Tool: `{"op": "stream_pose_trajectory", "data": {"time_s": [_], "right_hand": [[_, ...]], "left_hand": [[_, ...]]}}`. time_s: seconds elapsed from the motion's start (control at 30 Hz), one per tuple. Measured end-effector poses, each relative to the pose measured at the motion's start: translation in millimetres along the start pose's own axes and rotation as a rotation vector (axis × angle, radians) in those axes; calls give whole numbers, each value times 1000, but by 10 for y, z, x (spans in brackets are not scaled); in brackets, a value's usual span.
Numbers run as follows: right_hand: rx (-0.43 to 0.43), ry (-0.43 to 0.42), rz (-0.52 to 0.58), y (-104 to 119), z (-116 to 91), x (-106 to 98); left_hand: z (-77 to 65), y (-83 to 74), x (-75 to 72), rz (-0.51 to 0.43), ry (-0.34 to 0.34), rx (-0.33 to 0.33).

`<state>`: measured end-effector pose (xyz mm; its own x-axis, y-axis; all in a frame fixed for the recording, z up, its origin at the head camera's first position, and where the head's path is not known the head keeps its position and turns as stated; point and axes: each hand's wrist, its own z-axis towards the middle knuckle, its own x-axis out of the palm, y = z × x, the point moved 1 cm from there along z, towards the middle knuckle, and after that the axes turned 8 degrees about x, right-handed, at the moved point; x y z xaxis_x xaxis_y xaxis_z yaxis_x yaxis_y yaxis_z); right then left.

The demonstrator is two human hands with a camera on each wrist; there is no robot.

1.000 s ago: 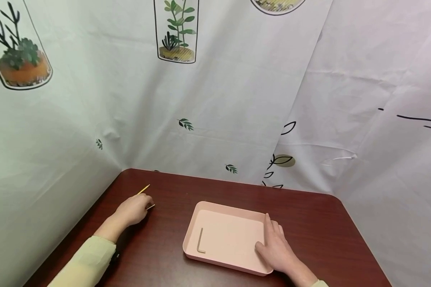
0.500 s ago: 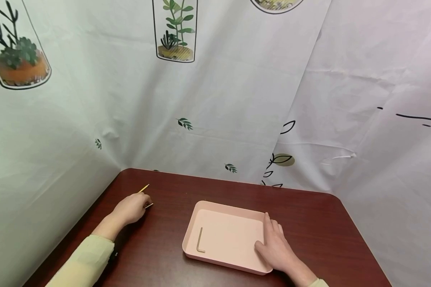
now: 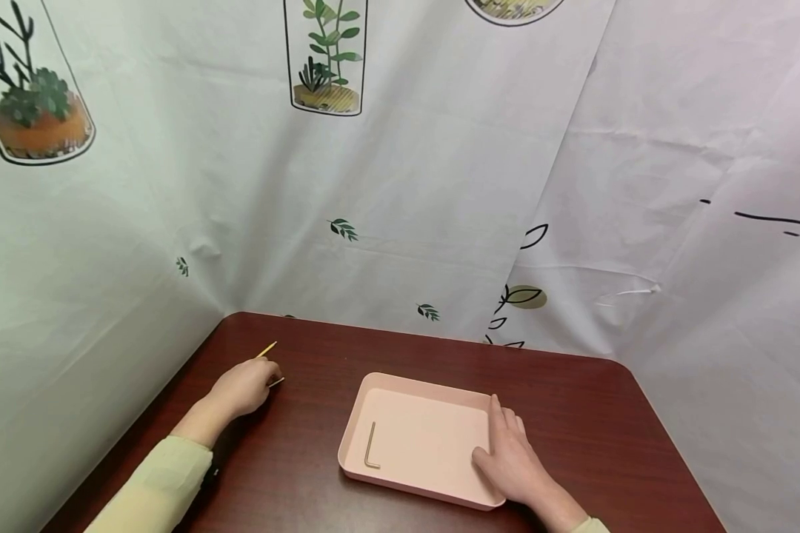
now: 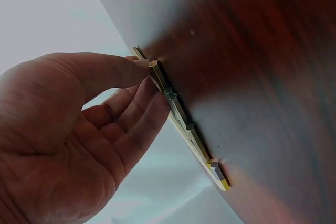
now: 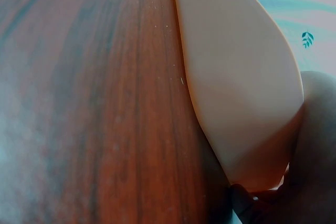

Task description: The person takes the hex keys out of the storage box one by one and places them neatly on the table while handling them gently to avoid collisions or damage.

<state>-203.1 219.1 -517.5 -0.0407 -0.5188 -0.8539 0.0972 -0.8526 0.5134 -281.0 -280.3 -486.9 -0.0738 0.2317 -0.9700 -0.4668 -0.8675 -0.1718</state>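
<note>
My left hand (image 3: 243, 386) is at the left side of the table, thumb and finger pinching one end of a hex key (image 4: 154, 65). Several more hex keys (image 4: 181, 113) lie beside it in a row on the table, their hexagonal ends showing in the left wrist view. In the head view a yellow rod (image 3: 267, 349) sticks out beyond that hand. My right hand (image 3: 515, 459) grips the right rim of a pink tray (image 3: 427, 433), thumb inside and the other fingers along the outside. Inside the tray, near its left wall, lies an L-shaped hex key (image 3: 370, 448).
The dark red wooden table (image 3: 320, 444) has rounded far corners. White cloth (image 3: 400, 185) printed with plants hangs close behind it and at both sides.
Almost nothing differs. My left hand has shifted very slightly left with the view since the first frame, and the right hand stays on the tray's rim.
</note>
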Motion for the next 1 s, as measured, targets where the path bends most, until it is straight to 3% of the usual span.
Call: {"op": "stream_pose_trajectory", "data": {"time_s": [0.43, 1.0], "right_hand": [[-3, -12, 4, 4, 0, -1], [1, -7, 6, 1, -4, 5]], "left_hand": [[-4, -39, -6, 12, -38, 31], [90, -384, -102, -5, -70, 95]]}}
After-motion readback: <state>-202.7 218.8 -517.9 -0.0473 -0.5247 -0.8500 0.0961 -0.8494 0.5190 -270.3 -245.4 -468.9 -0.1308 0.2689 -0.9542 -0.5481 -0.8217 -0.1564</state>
